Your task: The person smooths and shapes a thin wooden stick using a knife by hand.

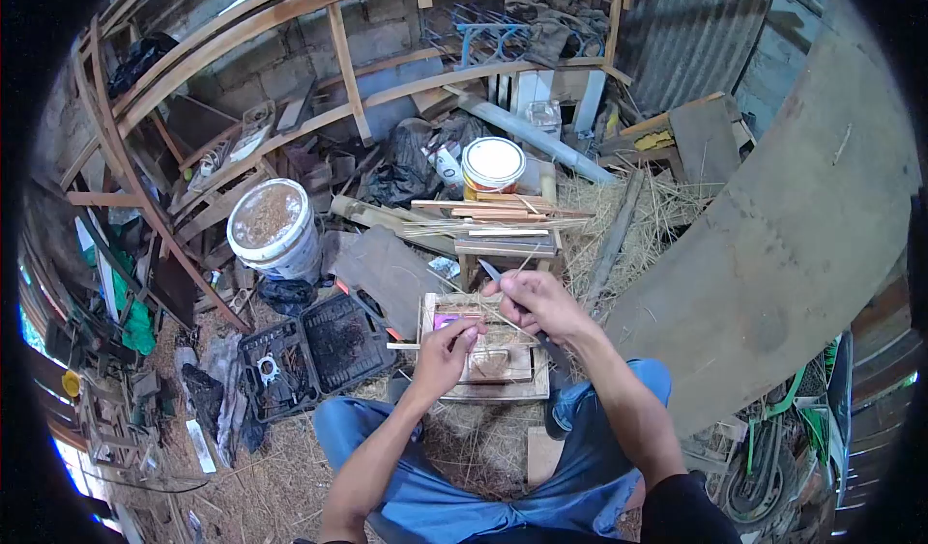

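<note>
Pointing fwd-L, knife (490,271), long axis diag.

I count 1 left hand (447,353) and 1 right hand (534,302), both mine, plus my 2 knees (340,420). Around them I see 1 knife (489,271), 2 buckets (302,242), 1 tool case (340,343), 1 bench (507,249) and more thin strips (495,213) than I can count.
</note>
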`<state>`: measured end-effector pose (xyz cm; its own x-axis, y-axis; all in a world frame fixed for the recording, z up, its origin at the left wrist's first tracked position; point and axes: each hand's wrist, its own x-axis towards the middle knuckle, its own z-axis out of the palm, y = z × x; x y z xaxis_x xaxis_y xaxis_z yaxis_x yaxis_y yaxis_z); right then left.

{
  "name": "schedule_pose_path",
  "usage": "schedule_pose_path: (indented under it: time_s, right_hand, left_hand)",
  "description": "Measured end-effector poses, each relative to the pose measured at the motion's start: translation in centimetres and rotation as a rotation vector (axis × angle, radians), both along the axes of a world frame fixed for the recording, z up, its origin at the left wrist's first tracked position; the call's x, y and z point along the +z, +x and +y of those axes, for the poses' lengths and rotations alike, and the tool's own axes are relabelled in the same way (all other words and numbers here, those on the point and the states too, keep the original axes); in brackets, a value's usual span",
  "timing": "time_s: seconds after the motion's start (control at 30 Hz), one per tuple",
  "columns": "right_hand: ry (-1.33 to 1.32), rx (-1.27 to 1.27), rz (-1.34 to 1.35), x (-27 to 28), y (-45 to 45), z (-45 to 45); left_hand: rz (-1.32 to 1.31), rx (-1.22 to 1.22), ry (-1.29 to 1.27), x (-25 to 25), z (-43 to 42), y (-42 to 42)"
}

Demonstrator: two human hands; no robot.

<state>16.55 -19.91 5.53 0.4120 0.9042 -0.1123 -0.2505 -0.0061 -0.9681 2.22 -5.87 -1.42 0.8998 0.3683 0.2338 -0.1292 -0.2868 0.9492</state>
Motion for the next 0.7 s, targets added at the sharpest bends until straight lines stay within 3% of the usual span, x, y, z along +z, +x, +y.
schedule_pose_path:
  time_s: [0.1,0.17,0.3,0.37,0.5,0.57,0.7]
  right_hand:
    - [-0.149,-0.078,-0.127,-0.2,1.2,-0.5]
    - [-0.191,-0.263,-0.129,1.2,2.4,-1.8]
    - [0.035,-0.640,-0.107,1.4,7.2,-5.5]
    - [0.089,-0.580,-0.079,1.1,7.5,-6.0]
    - [-0.201,-0.392,-0.282,0.7,0.5,-0.6]
    - [-0.039,-0.176,-0.182,-1.2,-1.9,1.3]
    - [-0.113,-0.151,-0.359,-1.2,0.1,1.0]
  left_hand:
    - [0.032,0.015,0.086,1.0,0.2,-0.6]
    - [0.053,0.052,0.079,0.5,0.6,-1.2]
    - [0.139,0.069,0.084,0.7,2.3,-2.5]
    - [0.110,0.146,0.051,0.8,2.9,-2.3]
    - [-0.004,0.180,0.072,0.0,2.1,-1.2]
    - [0.030,0.149,0.081,1.3,1.1,-1.2]
    - [-0.065,0.087,0.196,1.0,0.9,-1.1]
